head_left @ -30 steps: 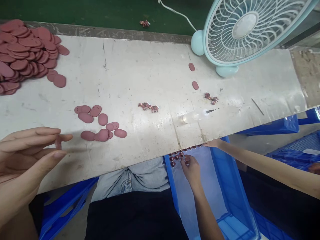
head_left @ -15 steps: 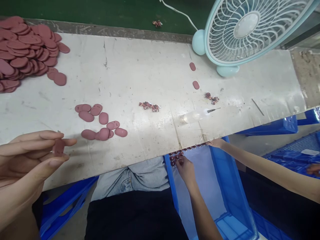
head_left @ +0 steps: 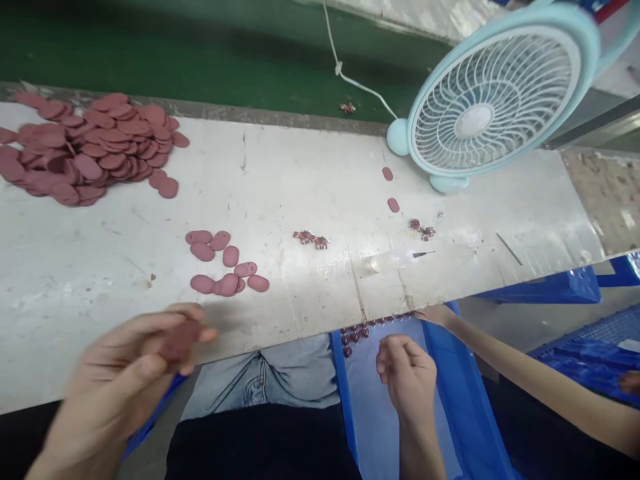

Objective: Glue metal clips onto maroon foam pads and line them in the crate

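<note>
At one table point(head_left: 300, 167), left hand point(head_left: 125, 367) grips one disc point(head_left: 180, 340); right hand point(head_left: 409, 370) curls, contents unclear.

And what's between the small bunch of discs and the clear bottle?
Two little toy animals lie between the discs and the bottle, in the head view.

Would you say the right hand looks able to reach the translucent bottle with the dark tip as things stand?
Probably yes: the right hand is over the blue crate, close to the table, and nothing visible blocks the bottle; the co-worker's hand is off to the right.
</note>
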A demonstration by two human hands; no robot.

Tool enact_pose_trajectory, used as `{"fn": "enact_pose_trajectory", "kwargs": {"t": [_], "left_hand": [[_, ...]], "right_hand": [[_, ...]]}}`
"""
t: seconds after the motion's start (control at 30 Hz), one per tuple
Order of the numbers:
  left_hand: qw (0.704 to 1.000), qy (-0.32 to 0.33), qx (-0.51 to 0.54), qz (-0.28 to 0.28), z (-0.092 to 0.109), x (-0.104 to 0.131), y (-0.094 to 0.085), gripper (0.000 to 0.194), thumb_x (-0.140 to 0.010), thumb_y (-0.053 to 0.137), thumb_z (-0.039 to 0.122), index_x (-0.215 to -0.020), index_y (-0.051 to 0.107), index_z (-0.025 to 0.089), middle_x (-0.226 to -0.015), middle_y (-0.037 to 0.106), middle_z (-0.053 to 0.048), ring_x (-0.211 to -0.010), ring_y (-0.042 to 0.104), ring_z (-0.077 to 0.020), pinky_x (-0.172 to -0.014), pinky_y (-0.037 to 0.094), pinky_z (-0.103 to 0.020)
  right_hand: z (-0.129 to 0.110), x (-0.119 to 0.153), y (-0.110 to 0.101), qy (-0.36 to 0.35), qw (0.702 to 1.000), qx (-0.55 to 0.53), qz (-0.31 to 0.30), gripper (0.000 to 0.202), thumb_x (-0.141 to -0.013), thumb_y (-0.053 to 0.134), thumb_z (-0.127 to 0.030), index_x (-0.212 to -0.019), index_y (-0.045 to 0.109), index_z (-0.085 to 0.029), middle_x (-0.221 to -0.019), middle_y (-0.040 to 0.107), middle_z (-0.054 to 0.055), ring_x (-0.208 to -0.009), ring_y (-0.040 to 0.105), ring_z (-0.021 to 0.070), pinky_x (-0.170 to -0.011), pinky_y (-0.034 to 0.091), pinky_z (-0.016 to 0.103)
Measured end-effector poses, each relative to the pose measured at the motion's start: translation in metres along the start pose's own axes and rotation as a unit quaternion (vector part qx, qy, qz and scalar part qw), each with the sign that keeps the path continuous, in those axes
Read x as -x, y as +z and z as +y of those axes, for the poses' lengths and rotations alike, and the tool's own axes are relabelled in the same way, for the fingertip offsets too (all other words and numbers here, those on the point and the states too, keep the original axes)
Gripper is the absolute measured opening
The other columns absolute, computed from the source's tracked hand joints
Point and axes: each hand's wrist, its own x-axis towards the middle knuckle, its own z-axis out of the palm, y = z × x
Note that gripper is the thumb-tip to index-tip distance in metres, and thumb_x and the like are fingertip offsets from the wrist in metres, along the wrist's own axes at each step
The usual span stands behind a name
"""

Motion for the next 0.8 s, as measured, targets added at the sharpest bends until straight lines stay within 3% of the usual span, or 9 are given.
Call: {"fn": "enact_pose_trajectory", "kwargs": {"t": [0.07,0.13,0.17,0.27,0.3,0.37,0.67,0.73,0.8], "left_hand": [[0.989,-0.054,0.122,-0.067,-0.002,0.008,0.027,0.019,-0.075,0.081,0.047,-0.092,0.080,0.040,-0.109,0.078,-0.005,-0.084,0.077,-0.0311,-0.047,0.054,-0.030],[0.963,-0.106,0.212,-0.129,-0.010,0.013,0.049,0.024,-0.073,0.083,0.044,-0.097,0.080,0.039,-0.113,0.079,-0.006,-0.092,0.077,-0.0295,-0.051,0.055,-0.025],[0.948,-0.133,0.247,-0.150,-0.014,0.015,0.057,0.025,-0.073,0.084,0.042,-0.098,0.080,0.038,-0.114,0.079,-0.005,-0.096,0.076,-0.0279,-0.054,0.056,-0.023],[0.912,-0.183,0.320,-0.178,-0.022,0.020,0.072,0.026,-0.075,0.084,0.039,-0.099,0.080,0.032,-0.111,0.079,-0.006,-0.096,0.076,-0.0224,-0.062,0.057,-0.018],[0.906,-0.190,0.333,-0.181,-0.022,0.022,0.074,0.025,-0.076,0.084,0.037,-0.099,0.080,0.030,-0.109,0.079,-0.006,-0.093,0.076,-0.0209,-0.063,0.057,-0.018],[0.900,-0.197,0.345,-0.181,-0.022,0.024,0.076,0.024,-0.077,0.083,0.035,-0.099,0.080,0.028,-0.108,0.079,-0.007,-0.086,0.075,-0.0186,-0.063,0.056,-0.019],[0.949,-0.142,0.267,-0.091,-0.013,0.016,0.068,0.026,-0.074,0.084,0.037,-0.096,0.080,0.025,-0.110,0.077,-0.010,-0.081,0.069,-0.0205,-0.062,0.054,-0.024],[0.958,-0.118,0.244,-0.088,-0.015,0.010,0.062,0.028,-0.075,0.083,0.040,-0.098,0.079,0.025,-0.113,0.076,-0.010,-0.082,0.069,-0.0220,-0.062,0.055,-0.027],[0.966,-0.090,0.228,-0.080,-0.016,0.004,0.055,0.030,-0.074,0.082,0.044,-0.098,0.080,0.025,-0.113,0.076,-0.011,-0.080,0.068,-0.0233,-0.061,0.055,-0.028]], "right_hand": [[-0.034,-0.008,0.013,-0.006,0.995,-0.085,-0.046,0.051,-0.095,0.040,-0.066,-0.089,0.065,-0.021,-0.057,0.048,-0.006,-0.037,0.037,0.0084,-0.027,0.026,0.020],[-0.061,-0.028,0.028,0.005,0.959,-0.256,-0.124,0.064,-0.096,0.029,-0.070,-0.111,0.065,-0.020,-0.066,0.050,-0.005,-0.039,0.038,0.0067,-0.023,0.023,0.015],[-0.072,-0.041,0.036,0.026,0.909,-0.374,-0.183,0.064,-0.097,0.029,-0.068,-0.123,0.061,-0.019,-0.072,0.054,-0.004,-0.043,0.042,0.0057,-0.025,0.028,0.012],[-0.093,-0.077,0.053,0.119,0.641,-0.667,-0.360,0.044,-0.102,0.043,-0.046,-0.135,0.049,-0.017,-0.089,0.060,-0.001,-0.059,0.058,0.0044,-0.040,0.048,0.008],[-0.096,-0.086,0.057,0.140,0.583,-0.697,-0.393,0.036,-0.102,0.046,-0.038,-0.132,0.050,-0.016,-0.088,0.059,-0.001,-0.062,0.060,0.0051,-0.045,0.052,0.009],[-0.098,-0.094,0.062,0.156,0.541,-0.712,-0.419,0.027,-0.101,0.051,-0.031,-0.122,0.053,-0.016,-0.082,0.058,-0.002,-0.062,0.060,0.0068,-0.049,0.055,0.012],[-0.101,-0.069,0.078,0.103,0.570,-0.701,-0.416,0.034,-0.095,0.062,-0.040,-0.120,0.055,-0.018,-0.082,0.063,-0.004,-0.064,0.063,0.0036,-0.048,0.051,0.006],[-0.112,-0.049,0.069,0.073,0.656,-0.637,-0.398,0.037,-0.095,0.059,-0.051,-0.113,0.060,-0.019,-0.075,0.061,-0.005,-0.053,0.057,0.0029,-0.037,0.042,0.006],[-0.136,-0.028,0.057,0.004,0.803,-0.455,-0.384,0.034,-0.095,0.058,-0.053,-0.104,0.065,-0.021,-0.064,0.058,-0.006,-0.040,0.044,0.0034,-0.030,0.033,0.010]]}}
